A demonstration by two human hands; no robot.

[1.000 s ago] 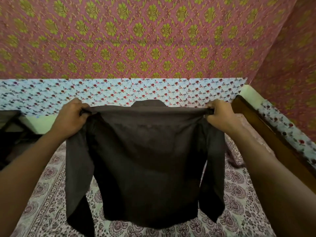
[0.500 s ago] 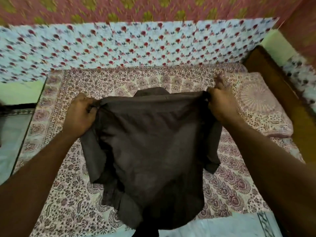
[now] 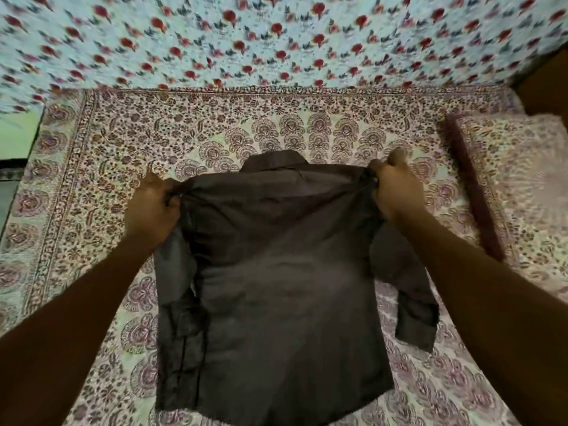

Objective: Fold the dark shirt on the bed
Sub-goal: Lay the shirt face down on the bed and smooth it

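The dark shirt (image 3: 276,287) lies spread back-up on the patterned bed sheet (image 3: 92,179), collar pointing away from me and hem toward me. Both sleeves trail down along its sides. My left hand (image 3: 152,207) grips the left shoulder of the shirt. The right shoulder is gripped by my right hand (image 3: 392,187). The cloth between the two hands is pulled fairly taut, with slight creases near each grip.
A pillow (image 3: 516,192) in matching print lies at the right of the bed. A blue cloth with red flowers (image 3: 276,41) hangs along the far side. A wooden frame (image 3: 544,87) shows at the upper right, and floor (image 3: 15,142) at the left edge.
The shirt hung in the air from both hands a second ago. It has come down onto the bed and now lies mostly flat, while my view has tilted down.
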